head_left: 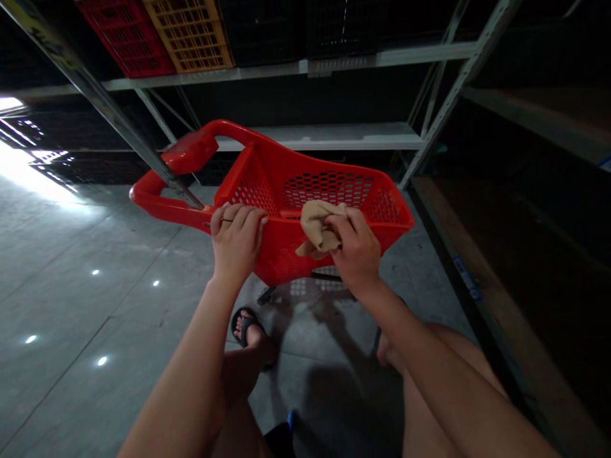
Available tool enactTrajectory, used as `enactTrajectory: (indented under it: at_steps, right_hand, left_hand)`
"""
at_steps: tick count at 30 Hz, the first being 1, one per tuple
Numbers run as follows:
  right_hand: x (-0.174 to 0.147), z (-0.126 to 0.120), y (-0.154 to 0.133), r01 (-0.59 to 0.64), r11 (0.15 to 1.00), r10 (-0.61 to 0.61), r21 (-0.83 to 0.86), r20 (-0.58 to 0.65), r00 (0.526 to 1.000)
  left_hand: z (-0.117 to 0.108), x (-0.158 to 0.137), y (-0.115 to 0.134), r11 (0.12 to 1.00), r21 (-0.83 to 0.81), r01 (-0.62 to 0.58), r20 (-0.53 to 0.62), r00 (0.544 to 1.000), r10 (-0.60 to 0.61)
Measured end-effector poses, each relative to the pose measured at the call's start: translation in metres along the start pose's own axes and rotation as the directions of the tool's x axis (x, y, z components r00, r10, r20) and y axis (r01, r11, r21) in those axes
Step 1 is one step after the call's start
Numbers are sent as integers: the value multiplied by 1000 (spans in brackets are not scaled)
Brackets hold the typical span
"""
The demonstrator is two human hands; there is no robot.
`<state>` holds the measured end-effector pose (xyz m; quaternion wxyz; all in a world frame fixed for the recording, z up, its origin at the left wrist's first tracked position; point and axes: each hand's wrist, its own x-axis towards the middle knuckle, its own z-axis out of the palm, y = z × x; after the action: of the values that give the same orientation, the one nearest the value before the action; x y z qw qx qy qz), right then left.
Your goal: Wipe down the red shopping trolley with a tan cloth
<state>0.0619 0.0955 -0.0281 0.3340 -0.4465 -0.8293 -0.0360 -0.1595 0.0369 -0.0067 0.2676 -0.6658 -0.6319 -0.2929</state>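
Observation:
A red plastic shopping cart [281, 254] stands sideways in front of me, its handle [191, 152] pointing left. My left hand [236, 238] grips the near top rim of its basket, fingers curled over the edge. In my right hand [356, 248] is a crumpled tan cloth [317, 222], pinched between thumb and fingers. The cloth lies against the near rim and hangs a little over the outer side. Perforated walls of the basket show behind it. Part of the basket floor is hidden by the near wall.
A metal shelving rack [344, 137] stands behind the cart; its slanted post [114, 121] crosses in front of the handle. Red [128, 38] and yellow crates [191, 32] sit on the upper shelf. Dark shelving runs along the right. My sandalled foot [248, 324] is on the concrete floor.

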Motion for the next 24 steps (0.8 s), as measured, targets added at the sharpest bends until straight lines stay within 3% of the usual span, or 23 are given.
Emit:
enactTrajectory:
  at_steps: [1,3,6,8,9,15,18,22,24]
  right_hand:
    - [0,5,-4,2,1000,-2,-18,23,1000]
    - [-4,23,-15,63,995,-48,-71,194,980]
    - [-18,59,-39,270,962,-214,-51,474,854]
    - [-31,79,-55,373,928,-324,26,554,767]
    - [-38,88,-61,390,920,-348,47,560,752]
    - [-52,103,-72,444,886,-450,135,483,751]
    - [-27,89,-70,459,870,-493,179,316,811]
    - [10,60,-58,252,959,-257,133,26,966]
    - [17,48,-49,150,981,-137,123,-108,985]
  left_hand:
    - [-1,0,0,1000,0,10,11,1000,-10]
    - [-2,0,1,1000,2,26,28,999,-26]
    - [-1,1,0,1000,-6,30,35,999,-30]
    - [0,1,-1,1000,-15,19,29,999,-19]
    - [0,1,-2,1000,-18,11,25,1000,-10]
    - [-3,-5,-16,999,-17,-52,22,998,52]
    - [-11,-12,-24,997,-13,-74,55,996,74]
    - [-17,-21,-30,998,-30,-63,45,997,64]
    - [-17,-23,-30,999,-33,-37,19,999,38]
